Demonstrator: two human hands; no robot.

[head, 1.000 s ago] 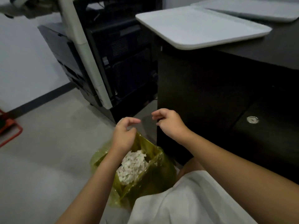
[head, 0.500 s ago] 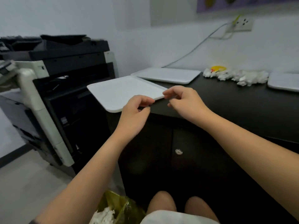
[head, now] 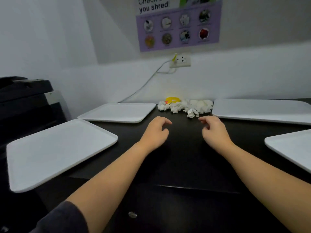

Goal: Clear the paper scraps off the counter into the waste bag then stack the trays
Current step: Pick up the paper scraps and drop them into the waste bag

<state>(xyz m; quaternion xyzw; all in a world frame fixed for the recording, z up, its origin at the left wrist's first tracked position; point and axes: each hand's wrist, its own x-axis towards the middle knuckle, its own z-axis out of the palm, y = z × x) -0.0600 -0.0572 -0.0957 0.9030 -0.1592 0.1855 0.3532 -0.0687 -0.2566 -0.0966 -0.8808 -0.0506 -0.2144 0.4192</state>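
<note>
The black worktop [head: 183,158] fills the middle of the frame, and four white trays lie on it unstacked: one at lower left [head: 57,152] overhanging the front edge, one behind it at centre left [head: 117,112], one at upper right [head: 262,110] and one cut off at the right edge [head: 292,147]. The paper scraps [head: 185,106] sit in a heap at the back of the worktop, between the two rear trays, just in front of a yellow object [head: 172,99]. The waste bag is out of view.

Both hands hover just short of the heap, empty: the left hand [head: 155,133] and the right hand [head: 214,132] each have loosely curled fingers holding nothing. To do this step well, I would cup both hands round the heap from either side, draw the loose outliers in first, and lift with palms closed underneath so nothing drops; the yellow object should stay behind.

Half a second ago the hands were at the front edge beside the lower-left tray, with the bag visible below; now they are reaching over the worktop towards the heap, and the view has lifted to the wall poster [head: 178,24].
</note>
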